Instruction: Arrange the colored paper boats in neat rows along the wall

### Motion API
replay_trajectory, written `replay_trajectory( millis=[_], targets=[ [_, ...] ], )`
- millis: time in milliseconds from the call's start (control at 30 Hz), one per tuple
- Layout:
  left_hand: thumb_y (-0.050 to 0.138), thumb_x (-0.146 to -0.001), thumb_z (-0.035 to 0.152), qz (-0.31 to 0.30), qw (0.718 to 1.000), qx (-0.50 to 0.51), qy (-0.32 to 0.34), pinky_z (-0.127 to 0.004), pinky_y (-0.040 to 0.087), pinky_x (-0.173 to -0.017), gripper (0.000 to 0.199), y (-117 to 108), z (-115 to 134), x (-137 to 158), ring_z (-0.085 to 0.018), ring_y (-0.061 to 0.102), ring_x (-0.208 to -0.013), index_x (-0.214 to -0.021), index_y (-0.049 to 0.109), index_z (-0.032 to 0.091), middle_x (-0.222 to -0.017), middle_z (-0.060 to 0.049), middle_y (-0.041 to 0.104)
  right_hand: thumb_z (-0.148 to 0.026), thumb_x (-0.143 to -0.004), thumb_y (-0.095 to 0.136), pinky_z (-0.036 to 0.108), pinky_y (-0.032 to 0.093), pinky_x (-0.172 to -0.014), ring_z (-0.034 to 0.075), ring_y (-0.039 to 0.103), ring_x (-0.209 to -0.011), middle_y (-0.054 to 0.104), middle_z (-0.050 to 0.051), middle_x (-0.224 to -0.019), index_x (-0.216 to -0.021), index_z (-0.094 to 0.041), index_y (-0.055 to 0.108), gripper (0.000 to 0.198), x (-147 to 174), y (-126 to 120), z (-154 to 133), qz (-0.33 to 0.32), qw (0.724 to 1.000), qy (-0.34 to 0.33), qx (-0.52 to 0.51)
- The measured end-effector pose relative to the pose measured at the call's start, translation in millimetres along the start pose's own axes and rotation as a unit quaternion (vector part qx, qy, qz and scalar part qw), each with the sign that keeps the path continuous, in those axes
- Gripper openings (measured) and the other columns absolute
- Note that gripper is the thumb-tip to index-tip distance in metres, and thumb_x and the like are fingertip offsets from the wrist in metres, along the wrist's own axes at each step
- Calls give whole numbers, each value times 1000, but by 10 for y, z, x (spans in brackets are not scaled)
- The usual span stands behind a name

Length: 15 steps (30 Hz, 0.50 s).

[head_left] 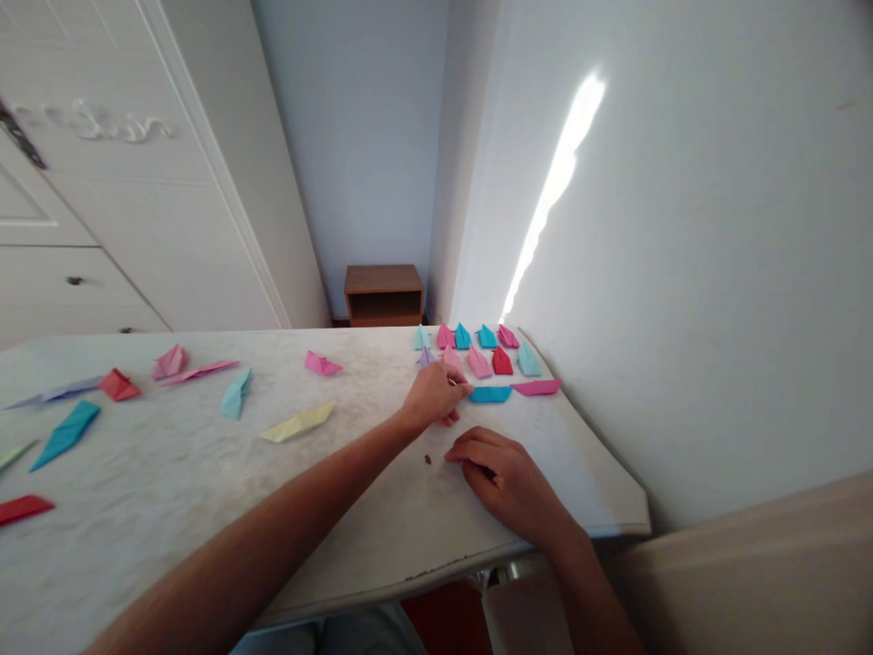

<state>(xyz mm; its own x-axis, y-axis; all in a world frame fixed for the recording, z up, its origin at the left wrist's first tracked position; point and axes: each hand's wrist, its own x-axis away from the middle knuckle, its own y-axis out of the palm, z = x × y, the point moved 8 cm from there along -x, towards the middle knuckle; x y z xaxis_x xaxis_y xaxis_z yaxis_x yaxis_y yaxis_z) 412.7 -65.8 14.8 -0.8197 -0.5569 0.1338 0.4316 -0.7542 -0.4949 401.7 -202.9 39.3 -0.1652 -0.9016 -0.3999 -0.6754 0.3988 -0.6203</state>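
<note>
- While the left arm stretched across the white table (170, 491), the left hand (431, 397) lay at the near edge of a cluster of folded paper boats, its fingers curled together over something at the blue boat (489, 394); what they pinched, if anything, was hidden under the hand.
- That blue boat lay flat just right of the left fingertips, touching or nearly touching them, with a flat pink boat (537, 387) beside it further right.
- Behind these stood two short rows of small boats in pink, teal and red, among them a red boat (502, 362), close to the wall (682, 273).
- Nearer the body, the right hand (508, 478) rested palm down on the table, fingers bent and close together, holding nothing visible.
- A small dark speck (427, 459) sat just left of the right hand.
- Well apart to the left lay a yellow folded piece (297, 423), a teal piece (235, 394) and a pink piece (321, 365).
- A wooden cabinet (383, 294) stood beyond the table.
</note>
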Motion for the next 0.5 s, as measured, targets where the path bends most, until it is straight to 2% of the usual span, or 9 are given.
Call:
replay_trajectory(
  millis=[100, 200, 267, 367, 433, 500],
  targets=[
    [61, -84, 27, 41, 997, -56, 30, -27, 53, -52, 21, -51, 32, 26, -17, 64, -53, -94, 67, 11, -72, -6, 69, 3, -83, 50, 27, 47, -81, 16, 62, -87, 66, 2, -94, -96, -21, 72, 35, -1, -4, -5, 2, 1000, 2, -2],
    [63, -83, 29, 95, 985, -115, 84, -34, 53, -81, 24, -103, 143, 66, -22, 68, -82, -100, 70, 14, -90, -9, 70, 2, -83, 50, 27, 47, -81, 16, 61, -87, 66, 2, -94, -97, -22, 72, 35, -1, 2, -3, 0, 1000, 5, -2],
    [60, -85, 28, 118, 972, -160, 122, -36, 49, -92, 27, -104, 240, 76, -24, 65, -98, -108, 70, 17, -106, -11, 67, 2, -84, 50, 27, 47, -81, 16, 61, -87, 66, 2, -93, -96, -21, 72, 34, -1, 10, 4, 0, 1000, 7, -2],
    [51, -91, 26, 127, 940, -266, 172, -36, 49, -89, 30, -53, 382, 27, -25, 62, -104, -116, 67, 21, -118, -12, 62, 0, -85, 50, 27, 47, -81, 16, 61, -87, 66, 3, -93, -95, -21, 71, 31, -4, 15, 9, 1, 1000, 7, -3],
    [48, -93, 25, 110, 924, -312, 194, -35, 49, -87, 28, 1, 439, -54, -25, 62, -105, -110, 69, 22, -117, -11, 64, -1, -86, 49, 27, 48, -80, 16, 61, -86, 66, 3, -92, -94, -20, 71, 30, -10, 11, 4, 3, 1000, 5, -4],
    [49, -93, 24, 80, 922, -317, 205, -34, 48, -87, 24, 49, 461, -154, -24, 63, -104, -99, 72, 22, -113, -9, 67, -2, -86, 49, 28, 48, -80, 16, 62, -86, 66, 4, -92, -93, -20, 71, 29, -17, 4, -6, 3, 1000, 3, -3]
  ],
)
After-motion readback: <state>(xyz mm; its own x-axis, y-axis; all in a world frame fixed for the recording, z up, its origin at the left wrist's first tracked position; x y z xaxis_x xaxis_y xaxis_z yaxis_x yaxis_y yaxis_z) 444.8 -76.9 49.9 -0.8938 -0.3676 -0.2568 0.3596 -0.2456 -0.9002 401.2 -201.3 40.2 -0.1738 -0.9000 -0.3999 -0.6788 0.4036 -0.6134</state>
